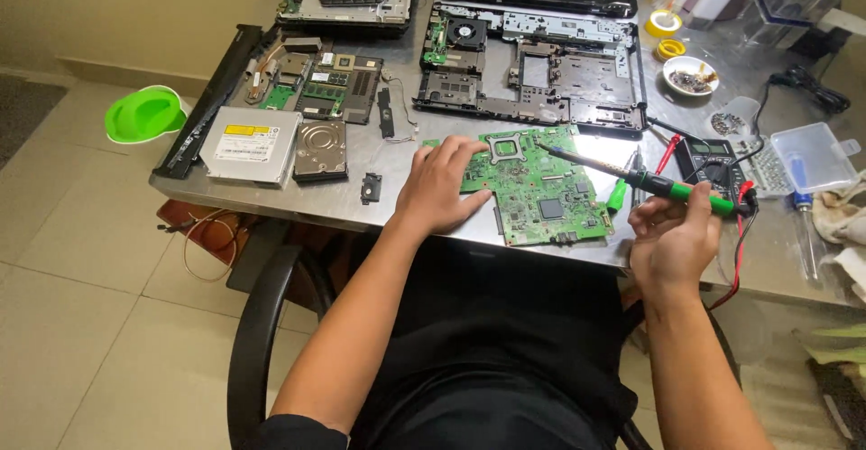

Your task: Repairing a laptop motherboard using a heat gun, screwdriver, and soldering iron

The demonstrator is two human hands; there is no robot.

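Note:
A green circuit board (541, 188) lies on the metal table (397, 157) in front of me. My left hand (442, 187) rests flat on the board's left edge, fingers spread. My right hand (672, 234) grips a soldering iron (658, 184) with a green and black handle. Its metal tip points left and hovers over the board's upper middle, near a square socket.
An opened laptop base (541, 67) sits behind the board. A silver optical drive (251, 145), a hard drive (321, 150) and a smaller board (329, 85) lie at the left. A multimeter (713, 163) with red leads, a clear plastic box (812, 154) and a small bowl (690, 76) stand at the right. A green bowl (144, 114) sits on the floor.

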